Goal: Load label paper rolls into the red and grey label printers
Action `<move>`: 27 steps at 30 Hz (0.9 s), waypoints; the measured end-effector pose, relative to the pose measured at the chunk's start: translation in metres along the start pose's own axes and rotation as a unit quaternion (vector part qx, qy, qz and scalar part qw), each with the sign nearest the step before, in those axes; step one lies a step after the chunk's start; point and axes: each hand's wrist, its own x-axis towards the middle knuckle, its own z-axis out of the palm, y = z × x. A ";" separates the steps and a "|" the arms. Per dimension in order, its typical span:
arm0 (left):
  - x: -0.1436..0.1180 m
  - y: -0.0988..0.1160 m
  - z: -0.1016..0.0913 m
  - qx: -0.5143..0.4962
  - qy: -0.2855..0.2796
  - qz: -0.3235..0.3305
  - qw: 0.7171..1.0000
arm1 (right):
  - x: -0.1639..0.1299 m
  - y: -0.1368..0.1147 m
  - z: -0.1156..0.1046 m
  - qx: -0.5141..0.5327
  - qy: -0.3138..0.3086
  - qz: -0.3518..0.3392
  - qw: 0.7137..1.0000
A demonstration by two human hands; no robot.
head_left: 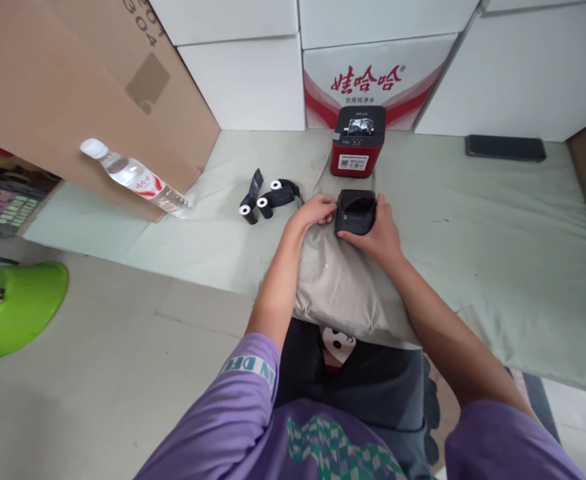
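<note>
A small black portable printer (355,220) sits on the green cloth at the near edge of a grey-beige bundle. A glossy dark piece lies slantwise across its top; whether it is a lid or a strip, I cannot tell. My right hand (380,233) grips the printer from the right, thumb along the near side and fingers at the far right corner. Close against its left edge is my left hand (317,212), fingers curled and pressed together; what they pinch, if anything, is hidden. Left of that hand lie rolls of black paper (265,208) with white cores, partly unrolled.
Behind stands a red and black label printer (357,143). White boxes (243,87) line the back, and a dark phone (505,148) lies at right. A water bottle (137,179) leans against a cardboard box (73,87) at left. A green stool (27,307) is on the floor.
</note>
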 end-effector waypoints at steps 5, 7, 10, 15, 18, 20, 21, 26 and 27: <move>-0.001 0.003 0.003 -0.040 -0.001 -0.016 0.999 | 0.001 0.002 0.001 0.017 0.012 -0.020 1.000; -0.001 0.005 0.003 -0.050 0.005 -0.029 0.998 | 0.001 0.003 0.002 0.019 0.015 -0.022 0.999; -0.001 0.007 0.003 -0.048 0.002 -0.036 0.998 | 0.001 0.003 0.003 0.014 0.012 -0.018 1.000; -0.002 0.007 0.004 -0.048 -0.001 -0.029 0.998 | -0.001 0.000 0.001 -0.003 0.004 -0.005 1.000; -0.001 0.005 0.005 -0.044 0.000 -0.025 0.999 | -0.003 -0.003 -0.002 -0.018 -0.003 0.000 1.000; -0.001 0.004 0.005 -0.045 0.004 -0.023 0.999 | -0.003 -0.003 -0.004 -0.020 -0.006 -0.003 1.000; -0.001 0.003 0.005 -0.048 0.008 -0.023 0.999 | -0.003 -0.002 -0.006 -0.017 -0.005 -0.008 1.000; -0.003 0.001 0.007 -0.041 0.027 -0.023 0.999 | 0.002 0.003 -0.011 0.033 0.023 -0.059 0.997; -0.004 0.001 0.007 -0.036 0.038 -0.015 0.999 | 0.003 0.004 -0.011 0.044 0.027 -0.068 0.996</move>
